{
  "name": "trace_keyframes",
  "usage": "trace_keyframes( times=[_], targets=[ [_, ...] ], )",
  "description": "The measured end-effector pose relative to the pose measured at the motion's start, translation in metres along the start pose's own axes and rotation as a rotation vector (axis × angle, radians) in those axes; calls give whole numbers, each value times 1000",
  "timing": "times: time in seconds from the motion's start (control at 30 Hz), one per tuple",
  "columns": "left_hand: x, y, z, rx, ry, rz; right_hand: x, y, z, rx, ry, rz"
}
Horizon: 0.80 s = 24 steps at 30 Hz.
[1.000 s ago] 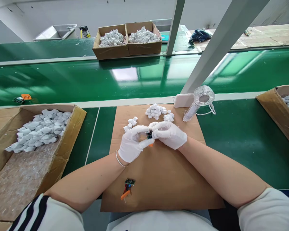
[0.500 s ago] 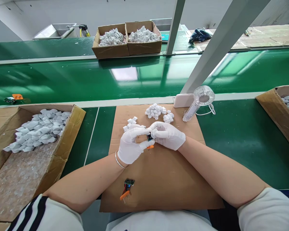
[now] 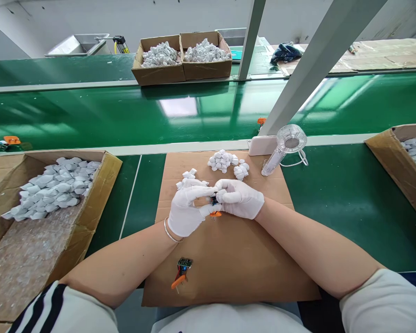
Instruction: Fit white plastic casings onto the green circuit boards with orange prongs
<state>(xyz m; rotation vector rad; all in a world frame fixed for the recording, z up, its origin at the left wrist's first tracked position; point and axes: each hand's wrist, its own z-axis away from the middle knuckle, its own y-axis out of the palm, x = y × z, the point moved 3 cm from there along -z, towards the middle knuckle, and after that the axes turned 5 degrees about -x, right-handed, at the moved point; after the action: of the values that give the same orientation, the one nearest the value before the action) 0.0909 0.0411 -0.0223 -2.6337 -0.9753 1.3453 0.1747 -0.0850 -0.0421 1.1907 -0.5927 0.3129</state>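
Observation:
White gloves cover both hands, which meet over the cardboard sheet (image 3: 242, 263). My left hand (image 3: 187, 208) grips a small circuit board (image 3: 214, 199) with an orange part (image 3: 215, 214) below it, between thumb and fingers. My right hand (image 3: 241, 199) is closed at the board's right side, fingertips pinched on what looks like a small white piece, mostly hidden. Small piles of white pieces (image 3: 222, 160) lie just beyond my hands. A second circuit board (image 3: 184, 263) with an orange part and a blue light lies nearer my body, left of centre.
An open carton (image 3: 100, 199) of white pieces stands at left, another carton (image 3: 395, 162) at right. A clear handheld fan (image 3: 291, 138) stands by the slanted post (image 3: 319, 69). Beyond runs a green conveyor belt (image 3: 107, 111), with two boxes (image 3: 208, 69) of white pieces behind it.
On the belt, the orange-and-board unit at left has shifted left, and an orange part has appeared beside the post. My hands keep nearly the same grip and place.

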Motion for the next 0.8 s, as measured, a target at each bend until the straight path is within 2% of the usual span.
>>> trace_keyframes(
  times=[0.1,0.3,0.53,0.8],
  targets=[
    [-3,0,0,9,44,-12,-2,0,1,31,32,13],
    [-8,0,-1,35,102,-12,-4,-3,2,-56,46,26],
    [-10,3,-2,80,40,-71,-1,-1,-2,-42,-91,72],
    [-11,2,-3,62,136,-92,-2,-3,-2,-151,-130,182]
  ],
)
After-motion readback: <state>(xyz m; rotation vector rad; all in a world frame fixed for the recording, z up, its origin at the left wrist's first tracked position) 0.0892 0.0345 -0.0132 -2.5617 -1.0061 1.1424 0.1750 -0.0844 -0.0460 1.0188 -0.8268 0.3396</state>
